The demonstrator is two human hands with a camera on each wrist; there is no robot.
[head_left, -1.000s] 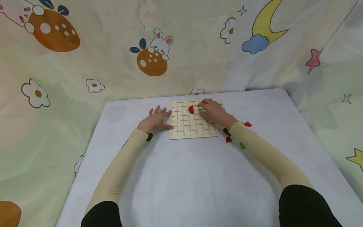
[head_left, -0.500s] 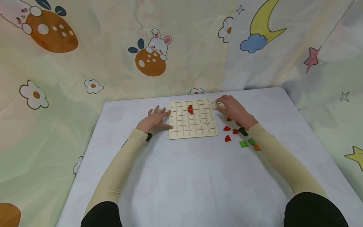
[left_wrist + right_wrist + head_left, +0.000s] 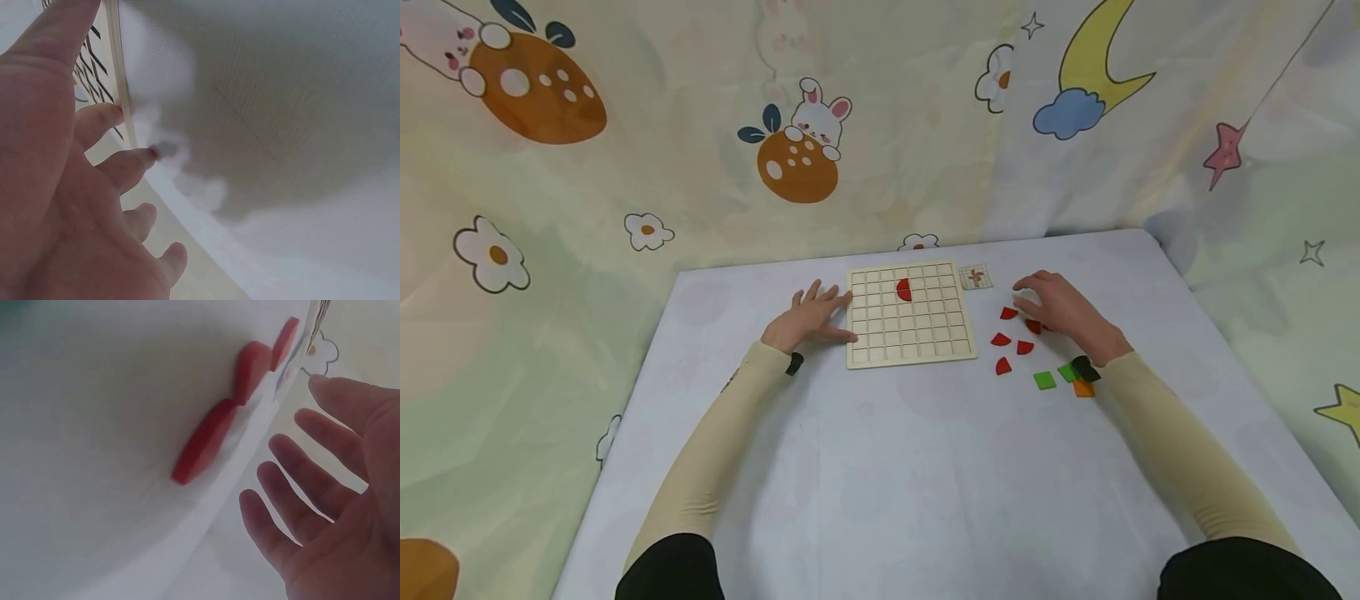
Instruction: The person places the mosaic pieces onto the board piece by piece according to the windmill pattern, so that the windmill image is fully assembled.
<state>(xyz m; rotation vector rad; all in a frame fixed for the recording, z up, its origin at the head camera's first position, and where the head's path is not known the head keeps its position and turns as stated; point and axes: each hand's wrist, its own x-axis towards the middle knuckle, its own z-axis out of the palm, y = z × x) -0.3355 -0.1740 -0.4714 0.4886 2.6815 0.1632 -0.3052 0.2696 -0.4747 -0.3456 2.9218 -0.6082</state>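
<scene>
A wooden grid board (image 3: 880,333) lies at the back middle of the table, with red quarter-round pieces (image 3: 904,290) together forming a half disc on it. My left hand (image 3: 808,319) has its fingers spread, thumb and forefinger touching the board's left edge; the left wrist view also shows this hand (image 3: 75,181) at the board's rim. To the right of the board, my right hand (image 3: 1063,310) hovers over loose red pieces (image 3: 1001,339). In the right wrist view its fingers (image 3: 306,481) are relaxed and hold nothing, beside several red pieces (image 3: 206,442).
A small pattern card (image 3: 976,277) lies against the board's upper right corner. Green pieces (image 3: 1044,381) and an orange piece (image 3: 1083,389) lie near the right wrist. A printed cloth (image 3: 880,167) hangs behind the white table (image 3: 880,483).
My right hand has moved right, from over the board past the pattern card to the loose red pieces. The card and pieces are uncovered. My left hand stays at the board's edge.
</scene>
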